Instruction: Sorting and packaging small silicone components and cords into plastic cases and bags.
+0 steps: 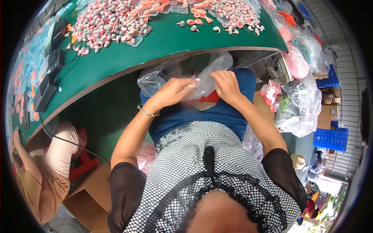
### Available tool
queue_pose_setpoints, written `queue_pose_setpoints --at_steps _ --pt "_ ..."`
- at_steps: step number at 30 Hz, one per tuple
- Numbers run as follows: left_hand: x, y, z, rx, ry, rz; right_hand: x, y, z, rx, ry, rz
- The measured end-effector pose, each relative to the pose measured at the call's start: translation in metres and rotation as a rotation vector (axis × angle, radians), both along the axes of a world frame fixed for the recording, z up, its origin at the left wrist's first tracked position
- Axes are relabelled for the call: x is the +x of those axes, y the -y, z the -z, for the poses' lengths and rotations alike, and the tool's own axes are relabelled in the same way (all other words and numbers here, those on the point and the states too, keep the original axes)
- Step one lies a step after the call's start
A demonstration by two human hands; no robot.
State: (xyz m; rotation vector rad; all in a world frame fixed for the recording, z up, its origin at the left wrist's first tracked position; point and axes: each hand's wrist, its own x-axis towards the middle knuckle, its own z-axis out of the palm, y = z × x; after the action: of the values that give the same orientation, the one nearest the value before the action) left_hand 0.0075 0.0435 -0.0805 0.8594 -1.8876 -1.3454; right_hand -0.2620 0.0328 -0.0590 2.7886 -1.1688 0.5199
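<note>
A clear plastic bag (pixel 155 77) spreads over my lap, just below the near edge of the green table (pixel 128 58). My left hand (pixel 176 90), with a bangle on the wrist, has its fingers closed on the gathered film and is slightly blurred. To its right, my right hand (pixel 226 84) pinches the bag's other side with bent fingers. The film bunches between both hands. What the bag holds, if anything, I cannot make out.
Piles of grey-and-pink earbuds (pixel 105 23), coiled orange cords (pixel 200 14) and small clear cases lie on the table. A co-worker (pixel 46 167) sits at left by a cardboard box (pixel 91 194). Stuffed plastic bags (pixel 301 105) and blue crates (pixel 330 139) stand at right.
</note>
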Motion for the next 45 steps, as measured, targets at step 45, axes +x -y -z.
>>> queue_pose_setpoints --at_steps 45 --pt "-0.017 0.027 0.039 -0.249 0.919 0.061 0.014 -0.001 0.148 1.092 0.247 -0.314"
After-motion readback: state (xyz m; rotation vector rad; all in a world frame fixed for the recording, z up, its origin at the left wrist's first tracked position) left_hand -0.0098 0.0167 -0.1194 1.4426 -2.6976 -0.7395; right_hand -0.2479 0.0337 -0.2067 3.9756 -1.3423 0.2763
